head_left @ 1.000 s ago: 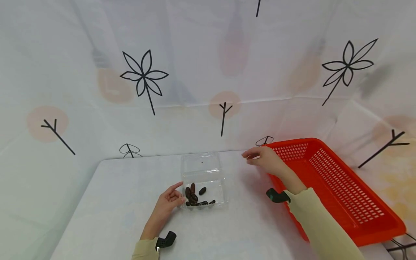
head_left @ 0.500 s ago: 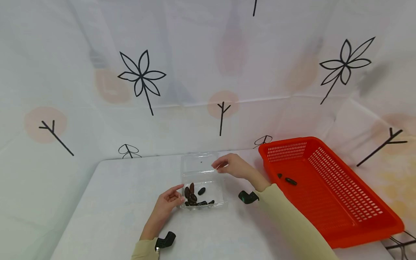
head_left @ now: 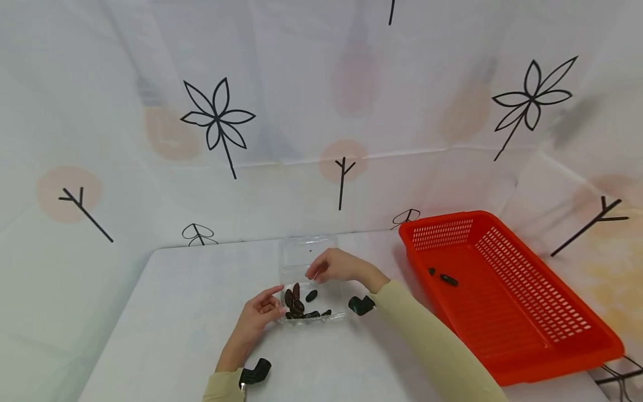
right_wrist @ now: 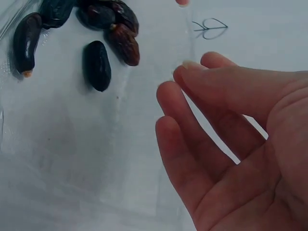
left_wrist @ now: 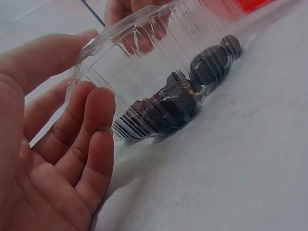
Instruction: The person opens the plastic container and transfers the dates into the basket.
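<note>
A clear plastic clamshell box [head_left: 331,298] lies with its lid folded back on the table, holding several dark brown dates [head_left: 298,306]. One date [right_wrist: 96,66] sits apart from the cluster. At the box's left side, my left hand [head_left: 258,315] holds the wall and corner, thumb and fingers on either side of the rim [left_wrist: 89,48]. Over the hinge side of the box hovers my right hand [head_left: 339,265]. Its fingers [right_wrist: 180,154] are loosely bent with nothing between them, just above the dates and not touching any.
A red plastic basket [head_left: 517,324] with perforated walls stands at the right of the table. Inside it, near the left wall, lie a dark date [head_left: 449,280] and a smaller dark piece [head_left: 431,271]. A printed cloth [head_left: 281,195] hangs behind the white-covered table.
My right hand has moved left from the basket's edge to over the plastic box, uncovering the dark pieces in the basket. The left hand stays at the box.
</note>
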Motion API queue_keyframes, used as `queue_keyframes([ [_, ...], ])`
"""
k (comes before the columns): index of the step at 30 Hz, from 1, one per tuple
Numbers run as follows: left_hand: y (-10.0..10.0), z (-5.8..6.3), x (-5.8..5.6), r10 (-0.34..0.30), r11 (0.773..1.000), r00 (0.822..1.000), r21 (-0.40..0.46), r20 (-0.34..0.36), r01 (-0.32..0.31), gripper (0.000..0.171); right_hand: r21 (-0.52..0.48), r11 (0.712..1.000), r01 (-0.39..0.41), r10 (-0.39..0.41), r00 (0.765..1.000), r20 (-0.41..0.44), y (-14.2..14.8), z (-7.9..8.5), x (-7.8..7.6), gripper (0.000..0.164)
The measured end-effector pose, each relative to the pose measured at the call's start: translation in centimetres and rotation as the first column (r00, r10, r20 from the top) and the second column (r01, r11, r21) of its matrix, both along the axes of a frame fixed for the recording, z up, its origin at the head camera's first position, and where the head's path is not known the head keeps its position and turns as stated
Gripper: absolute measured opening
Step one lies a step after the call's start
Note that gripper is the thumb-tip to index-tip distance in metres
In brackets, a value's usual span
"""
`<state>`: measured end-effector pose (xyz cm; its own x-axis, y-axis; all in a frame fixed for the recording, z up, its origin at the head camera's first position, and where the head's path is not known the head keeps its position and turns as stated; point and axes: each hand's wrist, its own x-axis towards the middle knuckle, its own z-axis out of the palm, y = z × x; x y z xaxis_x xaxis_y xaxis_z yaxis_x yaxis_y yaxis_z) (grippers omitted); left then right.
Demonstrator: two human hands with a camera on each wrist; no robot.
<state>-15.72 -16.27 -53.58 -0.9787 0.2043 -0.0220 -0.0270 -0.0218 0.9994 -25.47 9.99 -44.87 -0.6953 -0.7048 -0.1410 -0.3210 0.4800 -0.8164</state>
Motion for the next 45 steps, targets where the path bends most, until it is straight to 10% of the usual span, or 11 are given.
queue_keyframes([
  [22, -0.1, 0.1, -0.1, -0.004, 1.0, 1.0, -0.003, -0.001, 0.004, 0.055, 0.304, 0.942, -0.145, 0.16, 0.987, -0.026, -3.0, -1.7, 1.0, 0.039],
  [45, -0.5, 0.3, -0.6, -0.023, 1.0, 1.0, -0.006, 0.01, 0.023, 0.056, 0.436, 0.889, -0.139, 0.155, 0.988, -0.002, -4.0, -1.2, 0.9, 0.034],
])
